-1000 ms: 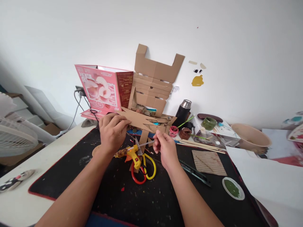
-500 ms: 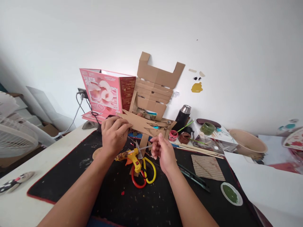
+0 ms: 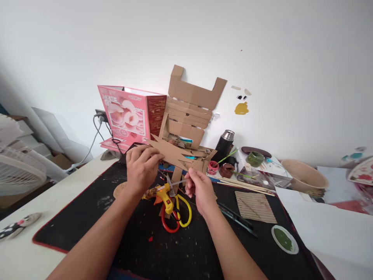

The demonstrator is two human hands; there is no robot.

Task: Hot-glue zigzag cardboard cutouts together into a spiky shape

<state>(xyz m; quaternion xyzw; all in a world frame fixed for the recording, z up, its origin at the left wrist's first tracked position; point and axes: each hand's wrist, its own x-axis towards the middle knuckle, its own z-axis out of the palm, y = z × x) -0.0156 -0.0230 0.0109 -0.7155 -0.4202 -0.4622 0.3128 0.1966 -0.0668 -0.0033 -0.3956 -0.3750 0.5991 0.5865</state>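
Observation:
A flat brown cardboard cutout (image 3: 170, 151) with jagged, pointed ends is raised above the black mat. Its left part is gripped by my left hand (image 3: 142, 167), fingers over the top. At the cutout's right tip, my right hand (image 3: 201, 190) pinches with thumb and fingers; the exact contact is partly hidden. Below, between my hands, lies a yellow glue gun (image 3: 166, 198) with a small lit light. A translucent glue stick (image 3: 178, 181) sticks out of its back toward my right hand. Scissors with red and yellow handles (image 3: 184, 212) lie beside the gun.
Behind my hands are cardboard scraps, a pink box (image 3: 128, 112) and a propped cardboard sheet (image 3: 189, 93). To the right stand a black thermos (image 3: 224, 144), paint jars (image 3: 213, 168), wooden sticks (image 3: 247, 186), a corrugated piece (image 3: 256, 208), a cutter knife (image 3: 239, 219) and a green paint lid (image 3: 284, 239).
My right hand has shifted slightly left and its thumb has closed in at the cutout's right tip. My left hand keeps its hold, almost unmoved.

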